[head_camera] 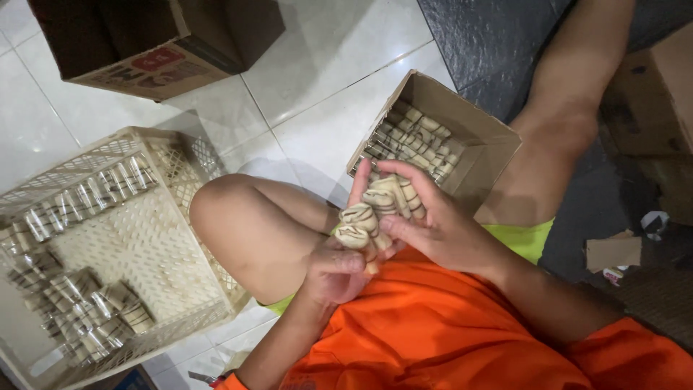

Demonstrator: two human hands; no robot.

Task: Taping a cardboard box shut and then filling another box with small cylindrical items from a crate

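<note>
Leftmost, a cream plastic crate (162,155) sits on the white tiled floor (317,94), with clear-wrapped striped rolls (79,296) lined along its far wall and heaped at its near corner. Behind it stands a brown cardboard box (155,43). Near the middle, the person's left hand (336,271) is closed low around a bundle of pale, brown-striped wafer rolls (368,217), fingers (339,261) wrapped tight at the bundle's lower end. The rolls stand roughly upright, their long axis running from the fist up toward the small open carton (473,130), with their round ends facing the camera. To the right, the right hand (433,224) cups the upper rolls, its fingers (401,179) curved narrowly over them and the thumb pressing at the side. The carton just beyond holds more rolls packed in rows. The bundle looks loosely stacked, so 1 roll could slide out between the 2 hands and drop onto the orange shorts (433,325); squeezing harder might instead crack the brittle rolls. At far right lie cardboard scraps (613,253) on a dark mat (491,43).
</note>
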